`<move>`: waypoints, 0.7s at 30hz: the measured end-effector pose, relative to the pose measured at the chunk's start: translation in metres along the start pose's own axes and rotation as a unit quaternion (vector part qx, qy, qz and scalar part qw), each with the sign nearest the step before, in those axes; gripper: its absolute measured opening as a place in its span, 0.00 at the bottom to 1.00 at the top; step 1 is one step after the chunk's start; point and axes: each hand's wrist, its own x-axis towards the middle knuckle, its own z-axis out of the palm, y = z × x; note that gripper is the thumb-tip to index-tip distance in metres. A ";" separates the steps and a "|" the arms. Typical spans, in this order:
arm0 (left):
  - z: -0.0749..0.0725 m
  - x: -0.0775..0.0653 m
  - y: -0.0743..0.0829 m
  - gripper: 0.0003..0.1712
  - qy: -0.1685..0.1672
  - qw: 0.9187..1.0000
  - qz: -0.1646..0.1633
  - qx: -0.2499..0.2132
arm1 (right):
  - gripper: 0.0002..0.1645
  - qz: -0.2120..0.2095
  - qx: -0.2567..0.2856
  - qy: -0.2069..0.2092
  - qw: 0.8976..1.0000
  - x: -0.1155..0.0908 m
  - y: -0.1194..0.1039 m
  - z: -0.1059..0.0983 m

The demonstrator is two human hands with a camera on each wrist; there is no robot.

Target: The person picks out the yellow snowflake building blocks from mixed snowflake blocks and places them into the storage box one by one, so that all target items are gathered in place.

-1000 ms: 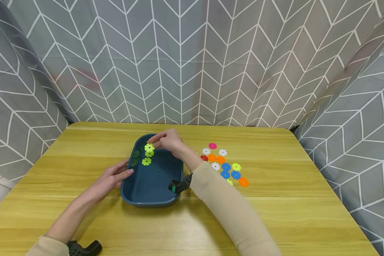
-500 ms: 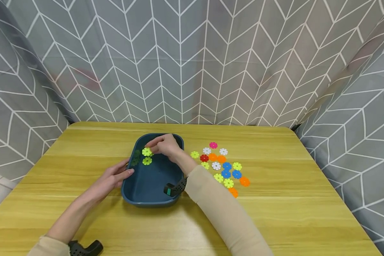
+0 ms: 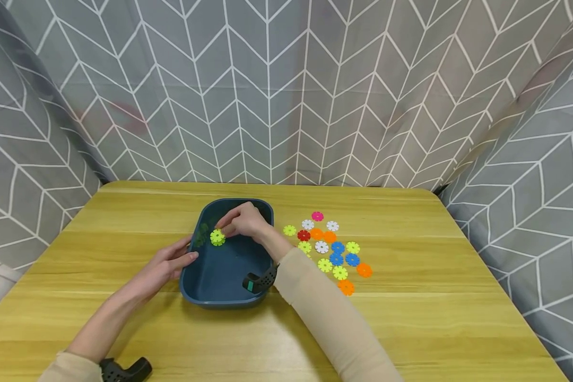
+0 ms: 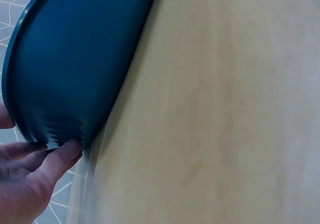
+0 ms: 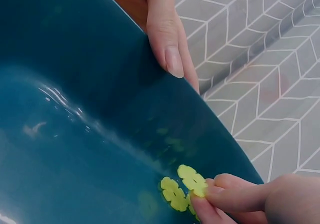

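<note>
A dark blue plastic bin (image 3: pixel 229 273) stands on the wooden table. My left hand (image 3: pixel 167 263) grips its left side, thumb over the rim, with fingers (image 4: pixel 55 161) against the outer wall in the left wrist view. Inside the bin, my right hand (image 3: pixel 244 219) pinches a yellow-green notched disc (image 5: pixel 191 179) between thumb and fingertips. Just below it, another yellow-green disc (image 5: pixel 173 194) lies on the bin floor. Part of one more yellow-green disc shows beneath the pinched one, mostly hidden by the fingers.
Right of the bin, several notched discs lie loosely on the table: a pink disc (image 3: pixel 317 216), a red disc (image 3: pixel 304 235), plus white, orange, blue and yellow-green ones. A patterned grey curtain (image 3: pixel 286 95) hangs behind the table and at both sides.
My right hand has moved slightly down and left inside the bin with the pinched disc, which now covers the discs lying there in the head view. The left hand keeps its grip.
</note>
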 end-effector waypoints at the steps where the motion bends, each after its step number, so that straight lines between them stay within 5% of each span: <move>1: 0.000 0.000 0.000 0.41 0.000 1.000 0.000 0.000 | 0.07 0.000 0.001 -0.004 1.000 0.001 0.000 0.000; 21: 0.001 0.000 0.000 0.40 0.005 1.000 0.003 0.008 | 0.06 -0.004 -0.021 -0.122 0.992 0.000 0.002 0.002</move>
